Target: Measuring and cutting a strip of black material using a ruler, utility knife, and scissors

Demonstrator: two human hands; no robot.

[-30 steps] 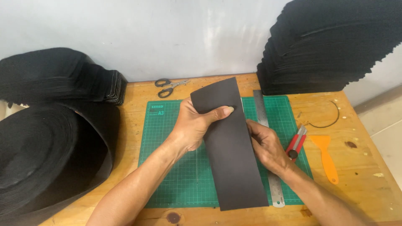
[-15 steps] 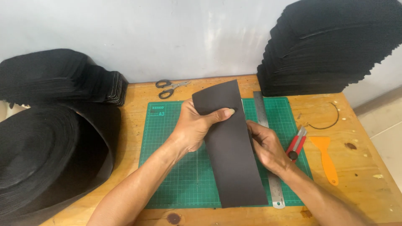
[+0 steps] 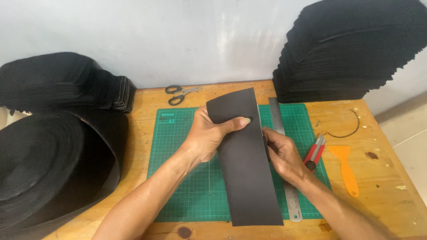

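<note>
No packages, signs or screens; only a small white printed label (image 3: 171, 118) at the far-left corner of the green gridded cutting mat (image 3: 187, 178).

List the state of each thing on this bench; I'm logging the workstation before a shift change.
Long black rectangular sheet: held over the green cutting mat, far end lifted.
Left hand: gripping the sheet's left edge, thumb on top.
Right hand: at its right edge.
Steel ruler: flat on the mat.
Red utility knife: lying unheld.
Grey-handled scissors: closed.
Orange plastic scraper: lying flat.
Big black strip roll: wound.
</note>
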